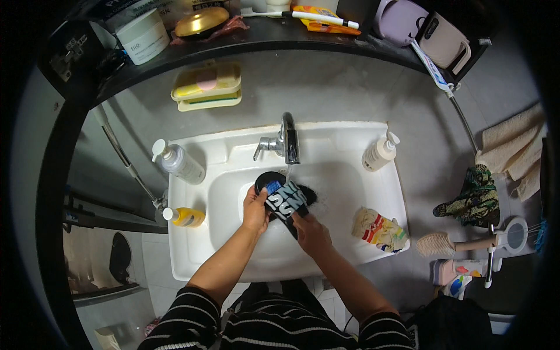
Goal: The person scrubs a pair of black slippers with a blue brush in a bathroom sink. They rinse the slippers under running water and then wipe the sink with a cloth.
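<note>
Over the white sink, a black slipper with big pale lettering across its strap is tilted beneath the tap. A thin stream of water runs from the spout beside it. My left hand grips the slipper's upper left end, thumb on top near a blue patch. Lower right, my right hand is closed round the other end, some of its fingers hidden by the slipper. A dark part shows behind the slipper's right side, with splashes or lather on the basin next to it.
Pump bottles stand on the rim: a clear one, a yellow one and a cream one. A crumpled printed packet lies at right. Above are a soap box and a loaded dark shelf. A hairbrush hangs right.
</note>
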`<state>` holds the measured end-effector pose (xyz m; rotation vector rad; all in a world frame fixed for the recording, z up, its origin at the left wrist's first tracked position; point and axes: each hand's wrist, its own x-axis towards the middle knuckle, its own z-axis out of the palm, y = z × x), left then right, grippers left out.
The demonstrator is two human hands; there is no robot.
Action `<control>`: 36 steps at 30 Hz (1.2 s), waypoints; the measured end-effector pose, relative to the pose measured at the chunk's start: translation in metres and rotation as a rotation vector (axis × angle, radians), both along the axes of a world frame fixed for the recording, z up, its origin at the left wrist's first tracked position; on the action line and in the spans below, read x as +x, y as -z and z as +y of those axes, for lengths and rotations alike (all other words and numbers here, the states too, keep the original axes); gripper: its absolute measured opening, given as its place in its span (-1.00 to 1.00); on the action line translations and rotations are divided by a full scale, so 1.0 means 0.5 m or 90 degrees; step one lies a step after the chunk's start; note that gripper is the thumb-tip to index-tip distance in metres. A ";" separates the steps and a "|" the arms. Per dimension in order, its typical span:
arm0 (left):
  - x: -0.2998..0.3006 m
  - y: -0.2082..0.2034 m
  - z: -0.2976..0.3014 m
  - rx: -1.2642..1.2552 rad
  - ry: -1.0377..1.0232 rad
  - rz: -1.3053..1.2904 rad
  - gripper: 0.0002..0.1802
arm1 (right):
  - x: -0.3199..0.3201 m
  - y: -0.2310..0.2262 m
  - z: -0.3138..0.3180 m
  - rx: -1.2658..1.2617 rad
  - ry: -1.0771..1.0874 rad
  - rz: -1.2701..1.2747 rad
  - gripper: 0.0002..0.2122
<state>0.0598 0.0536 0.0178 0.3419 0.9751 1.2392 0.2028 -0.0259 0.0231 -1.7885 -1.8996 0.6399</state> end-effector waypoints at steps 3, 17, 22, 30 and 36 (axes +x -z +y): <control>0.025 0.024 -0.014 0.003 0.008 -0.012 -0.84 | -0.001 0.029 0.050 -0.051 0.050 -0.080 -0.73; -0.081 0.016 0.070 0.097 0.051 0.039 -0.75 | 0.166 0.041 -0.021 0.042 -0.084 -0.043 -0.65; -0.092 0.018 0.080 0.093 0.063 0.111 -0.75 | 0.208 -0.042 0.004 0.133 -0.073 -0.037 -0.61; -0.030 0.001 0.074 0.176 0.134 0.265 -0.71 | 0.111 -0.043 0.101 0.196 -0.169 -0.299 -0.45; -0.017 0.020 0.062 0.229 0.149 0.376 -0.72 | 0.124 -0.034 0.096 0.209 -0.176 -0.314 -0.45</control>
